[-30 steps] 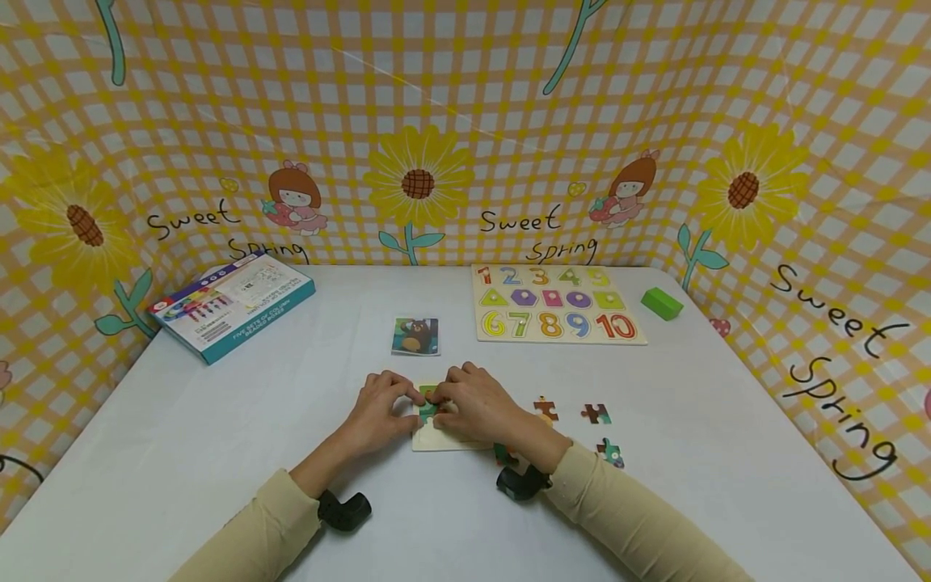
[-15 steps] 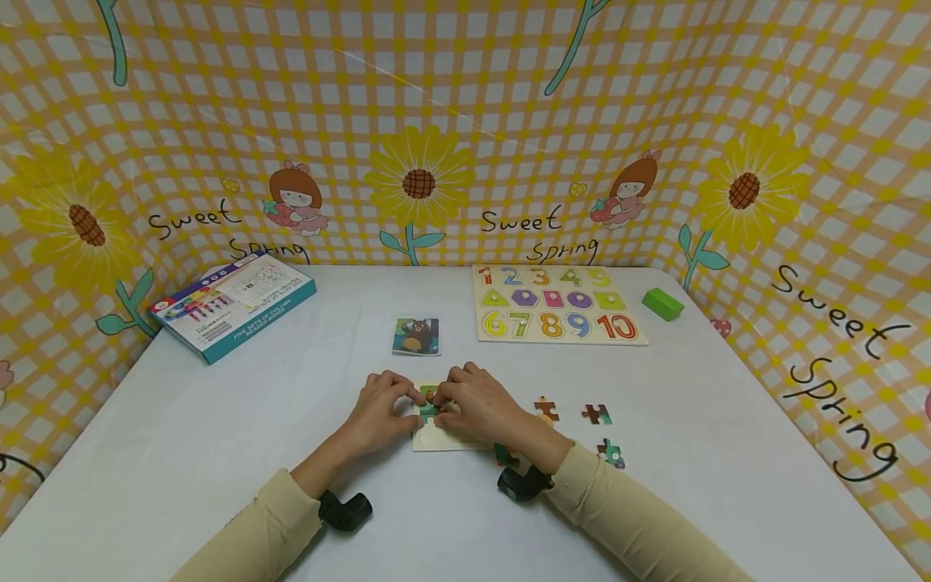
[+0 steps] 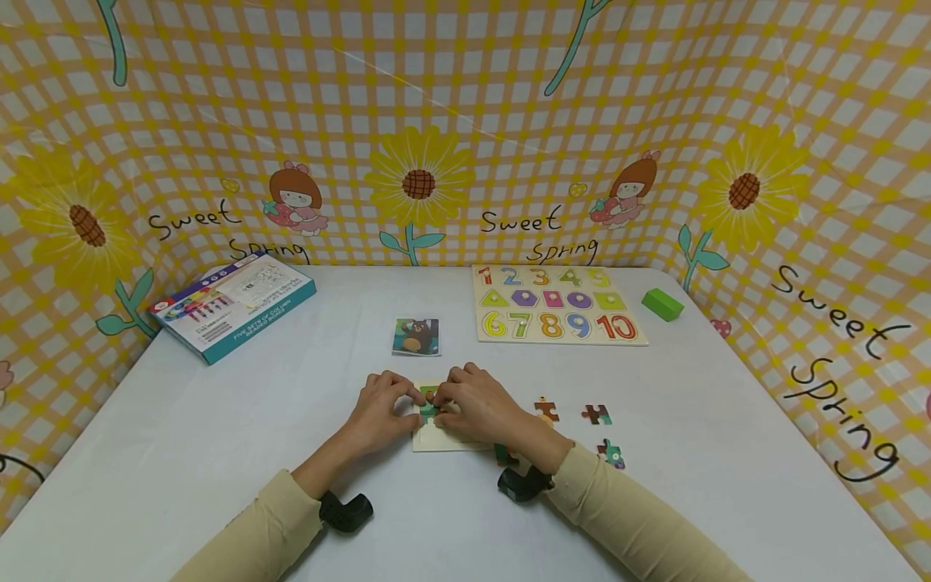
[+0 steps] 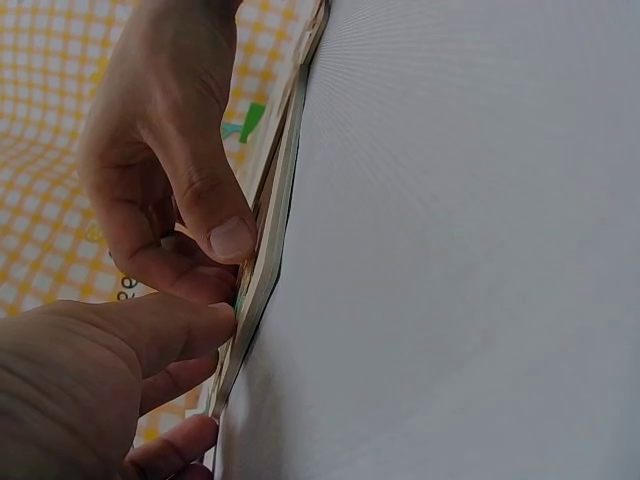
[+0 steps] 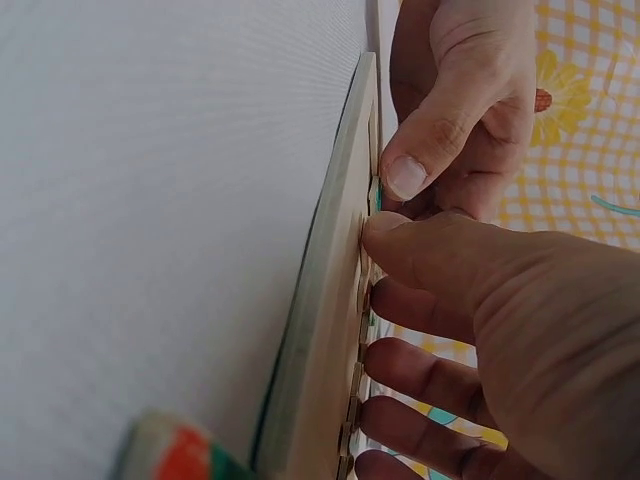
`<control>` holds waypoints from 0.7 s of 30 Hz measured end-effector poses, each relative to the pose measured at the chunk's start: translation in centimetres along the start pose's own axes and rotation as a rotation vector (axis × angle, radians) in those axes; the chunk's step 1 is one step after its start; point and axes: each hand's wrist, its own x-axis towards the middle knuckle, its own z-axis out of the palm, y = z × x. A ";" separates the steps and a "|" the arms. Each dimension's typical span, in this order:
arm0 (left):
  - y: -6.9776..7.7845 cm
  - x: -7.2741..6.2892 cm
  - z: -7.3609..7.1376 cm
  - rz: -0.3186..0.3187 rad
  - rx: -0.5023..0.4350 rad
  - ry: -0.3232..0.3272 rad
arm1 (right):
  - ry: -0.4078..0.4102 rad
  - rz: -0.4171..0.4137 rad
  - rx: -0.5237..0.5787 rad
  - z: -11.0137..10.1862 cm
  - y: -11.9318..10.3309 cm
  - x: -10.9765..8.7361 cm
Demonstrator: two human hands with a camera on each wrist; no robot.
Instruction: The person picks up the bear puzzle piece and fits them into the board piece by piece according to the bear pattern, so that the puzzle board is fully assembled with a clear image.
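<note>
A pale wooden puzzle tray (image 3: 452, 441) lies flat on the table, with green and teal puzzle pieces (image 3: 428, 411) in its left part. My left hand (image 3: 379, 411) comes from the left, its thumb and index finger bent at a puzzle piece by the tray's left side. Across from it my right hand (image 3: 476, 406) pinches at a puzzle piece with thumb and index finger. The fingertips of both hands nearly meet low over the tray (image 5: 340, 235) in the right wrist view. My right hand hides much of the tray's upper right.
Loose jigsaw pieces (image 3: 596, 414) lie right of the tray, one partly under my right wrist. A bear picture card (image 3: 416, 337) lies behind it. Farther back are a number-and-shape board (image 3: 560, 305), a green block (image 3: 663, 304) and a bead box (image 3: 233, 307).
</note>
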 end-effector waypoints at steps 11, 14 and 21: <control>0.0 0.1 0.2 0.000 0.020 0.011 | -0.005 0.001 0.012 -0.2 0.0 -0.1; 0.0 0.1 0.2 0.001 0.019 0.014 | -0.001 0.009 0.024 -0.5 0.0 -0.2; 0.0 0.1 0.3 0.006 0.019 0.019 | 0.012 0.062 0.050 -1.4 0.7 -0.9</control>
